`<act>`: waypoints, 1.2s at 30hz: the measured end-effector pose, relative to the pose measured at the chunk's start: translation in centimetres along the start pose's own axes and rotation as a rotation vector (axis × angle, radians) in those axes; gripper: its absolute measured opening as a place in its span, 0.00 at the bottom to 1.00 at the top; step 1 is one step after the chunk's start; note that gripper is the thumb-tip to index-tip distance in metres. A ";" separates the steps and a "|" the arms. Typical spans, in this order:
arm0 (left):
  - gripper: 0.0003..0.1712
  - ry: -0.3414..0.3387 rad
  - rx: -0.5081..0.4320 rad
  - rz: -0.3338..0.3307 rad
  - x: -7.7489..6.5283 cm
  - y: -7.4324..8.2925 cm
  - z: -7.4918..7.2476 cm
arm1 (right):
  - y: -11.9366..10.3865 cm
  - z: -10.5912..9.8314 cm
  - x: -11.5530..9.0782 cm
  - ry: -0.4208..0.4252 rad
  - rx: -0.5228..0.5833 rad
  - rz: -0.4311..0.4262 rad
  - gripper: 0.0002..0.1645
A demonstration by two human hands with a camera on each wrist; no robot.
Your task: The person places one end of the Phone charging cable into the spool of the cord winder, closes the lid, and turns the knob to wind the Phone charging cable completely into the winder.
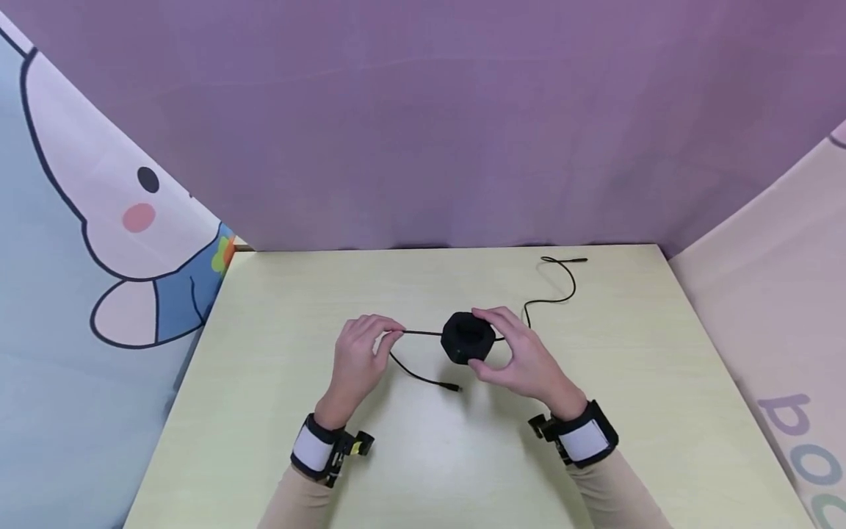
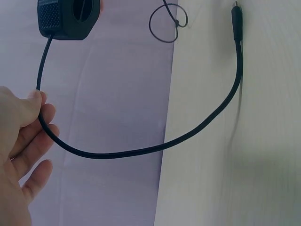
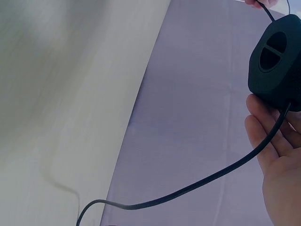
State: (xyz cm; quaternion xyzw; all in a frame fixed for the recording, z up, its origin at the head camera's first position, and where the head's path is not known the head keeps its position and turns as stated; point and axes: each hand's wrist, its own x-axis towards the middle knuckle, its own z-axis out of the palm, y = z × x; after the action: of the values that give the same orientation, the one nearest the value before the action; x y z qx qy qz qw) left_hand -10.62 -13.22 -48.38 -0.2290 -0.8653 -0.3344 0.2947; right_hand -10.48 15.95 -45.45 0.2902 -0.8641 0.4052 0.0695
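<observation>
A black many-sided device (image 1: 456, 352) is sitting between the two hands at the middle of the scene, apparently being held just above the tabletop, and handling it well probably means supporting the body itself while letting the cords take only light tension. The right hand (image 1: 522, 367) is gripping it from the right, thumb and fingers curling about its outer edge, which seems a sound hold because it is leaving the raised face uncovered. The left hand (image 1: 360, 356) is pinching the near cord (image 1: 423, 333) between thumb and forefinger, with its other fingers lying loosely apart; drawing this stretch straight but not hard would likely spare the point where it is entering the housing. The device is looking dark and matte, its flat facets surrounding an oval recess that a bar is dividing in two, and one side is showing a dotted texture (image 2: 49, 20). Past the pinch, the near cord is curving back toward a plug (image 1: 452, 386) with a bare metal tip; whether that plug is touching the table (image 1: 218, 441) is not clear, and minding it would help avoid snags. From the opposite side another cord (image 1: 573, 283) is winding toward the far edge of the table, ending in a slim connector (image 1: 577, 260), and beyond it a purple cloth (image 1: 423, 132) is hanging.
</observation>
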 end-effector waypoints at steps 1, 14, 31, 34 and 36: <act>0.04 0.003 0.000 -0.005 0.0 -0.1 0.0 | 0.0 -0.1 0.0 0.004 0.001 0.001 0.43; 0.04 0.002 0.002 -0.032 -0.2 -0.7 -0.5 | 0.5 -0.4 0.0 0.012 -0.003 -0.011 0.42; 0.04 0.018 0.026 -0.092 -1.1 -2.2 -1.8 | 0.9 -1.1 -0.4 0.040 -0.020 -0.017 0.43; 0.05 0.020 0.028 -0.093 -1.2 -2.3 -1.8 | 1.0 -1.2 -0.5 0.040 -0.015 -0.018 0.43; 0.05 0.026 0.031 -0.100 -1.3 -2.4 -1.9 | 1.1 -1.2 -0.5 0.041 -0.015 -0.018 0.43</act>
State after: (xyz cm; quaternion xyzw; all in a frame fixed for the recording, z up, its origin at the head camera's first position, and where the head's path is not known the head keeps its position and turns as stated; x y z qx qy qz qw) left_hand -10.43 -16.44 -49.10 -0.1766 -0.8768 -0.3383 0.2927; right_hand -10.81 17.58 -45.54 0.2889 -0.8628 0.4042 0.0931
